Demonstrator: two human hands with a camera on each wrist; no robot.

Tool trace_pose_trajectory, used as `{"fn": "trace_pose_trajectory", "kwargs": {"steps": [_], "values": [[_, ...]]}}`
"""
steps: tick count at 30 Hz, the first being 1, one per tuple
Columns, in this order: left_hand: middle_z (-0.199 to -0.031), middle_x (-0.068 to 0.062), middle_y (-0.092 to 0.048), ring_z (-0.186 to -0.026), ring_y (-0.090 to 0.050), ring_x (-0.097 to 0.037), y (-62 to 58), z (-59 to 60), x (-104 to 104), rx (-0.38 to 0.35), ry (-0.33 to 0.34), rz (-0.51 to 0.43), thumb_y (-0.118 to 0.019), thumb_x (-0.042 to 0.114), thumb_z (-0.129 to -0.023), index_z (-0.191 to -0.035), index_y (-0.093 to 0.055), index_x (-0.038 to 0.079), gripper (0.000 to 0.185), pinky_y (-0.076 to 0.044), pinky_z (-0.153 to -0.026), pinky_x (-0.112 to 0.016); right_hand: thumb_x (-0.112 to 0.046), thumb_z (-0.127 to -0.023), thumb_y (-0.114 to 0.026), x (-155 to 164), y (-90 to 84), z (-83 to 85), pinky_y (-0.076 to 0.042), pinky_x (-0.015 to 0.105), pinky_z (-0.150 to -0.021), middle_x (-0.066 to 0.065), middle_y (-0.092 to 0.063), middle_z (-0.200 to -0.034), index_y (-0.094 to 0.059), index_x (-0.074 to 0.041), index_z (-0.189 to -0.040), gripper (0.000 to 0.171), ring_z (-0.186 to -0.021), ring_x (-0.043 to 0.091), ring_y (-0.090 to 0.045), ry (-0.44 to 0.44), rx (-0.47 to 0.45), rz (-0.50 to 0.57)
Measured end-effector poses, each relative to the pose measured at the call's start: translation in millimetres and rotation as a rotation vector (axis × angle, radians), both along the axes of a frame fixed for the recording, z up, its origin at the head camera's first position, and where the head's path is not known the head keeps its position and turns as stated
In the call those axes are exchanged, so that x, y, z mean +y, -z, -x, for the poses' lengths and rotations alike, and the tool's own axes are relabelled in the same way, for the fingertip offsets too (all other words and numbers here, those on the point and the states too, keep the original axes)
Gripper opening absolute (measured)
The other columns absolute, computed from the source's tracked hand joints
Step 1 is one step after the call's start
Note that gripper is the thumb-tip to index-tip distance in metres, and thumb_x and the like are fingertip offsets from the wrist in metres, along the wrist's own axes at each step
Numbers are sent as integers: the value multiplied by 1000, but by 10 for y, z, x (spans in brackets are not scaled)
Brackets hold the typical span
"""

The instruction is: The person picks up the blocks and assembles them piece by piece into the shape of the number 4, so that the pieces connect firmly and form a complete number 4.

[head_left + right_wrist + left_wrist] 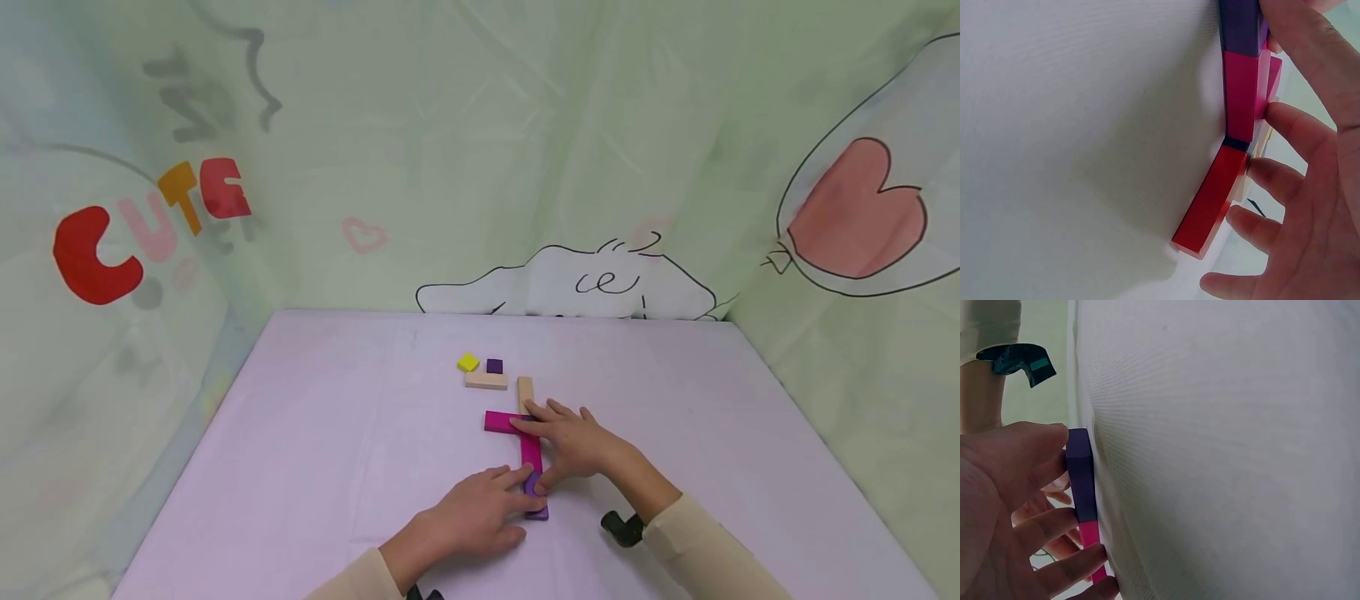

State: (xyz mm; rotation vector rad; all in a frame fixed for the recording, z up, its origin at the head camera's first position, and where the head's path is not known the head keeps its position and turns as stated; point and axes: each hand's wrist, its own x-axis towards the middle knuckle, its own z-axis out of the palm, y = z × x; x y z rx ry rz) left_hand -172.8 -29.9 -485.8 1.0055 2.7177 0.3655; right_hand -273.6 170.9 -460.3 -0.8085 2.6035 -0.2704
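Observation:
A purple block [537,513] lies flat at the near end of a row on the table. My left hand [472,512] comes from the left, its fingertips on the purple block. Beyond that block, in line, is a magenta block [531,452]; another magenta block [501,422] points left across the row's far end. My right hand [576,440] spreads over the row from the right, thumb at the purple block and index finger reaching onto the left-pointing magenta block. A red block [1210,203], angled off a small dark block [1235,144], shows beside its fingers in the right wrist view.
A plain wooden block [525,395] extends from the row's far end. Farther back lie another wooden block [486,381], a yellow block [468,362] and a small dark purple block [494,366]. A printed curtain [480,167] surrounds the white table [337,433].

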Motion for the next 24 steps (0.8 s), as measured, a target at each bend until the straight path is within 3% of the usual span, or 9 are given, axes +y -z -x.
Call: {"fn": "trace_pose_trajectory", "kwargs": {"steps": [14, 20, 24], "values": [[-162, 0, -46, -146, -49, -23, 43, 23, -12, 38, 2, -9, -66, 37, -98, -144, -62, 35, 46, -44, -117, -39, -49, -67, -94, -21, -16, -9, -12, 84, -114, 8, -28, -171, -49, -30, -155, 101, -157, 47, -19, 17, -9, -5], [-159, 1, -49, -141, -54, -20, 103, 97, -75, 21, -27, -104, -63, 34, -101, -140, -66, 35, 39, -49, -112, -38, -48, -68, -94, -16, -27, -24, -15, 84, -113, 9, -29, -171, -50, -30, -154, 99, -156, 47, -21, 15, -1, 4], [-153, 3, -56, -139, -56, -17, 31, 187, -160, -22, -80, -152, -61, 34, -103, -137, -68, 32, 35, -50, -111, -39, -46, -69, -94, -19, -32, -29, -15, 83, -114, 8, -29, -171, -50, -29, -155, 98, -156, 47, -21, 16, -9, 6]]}}
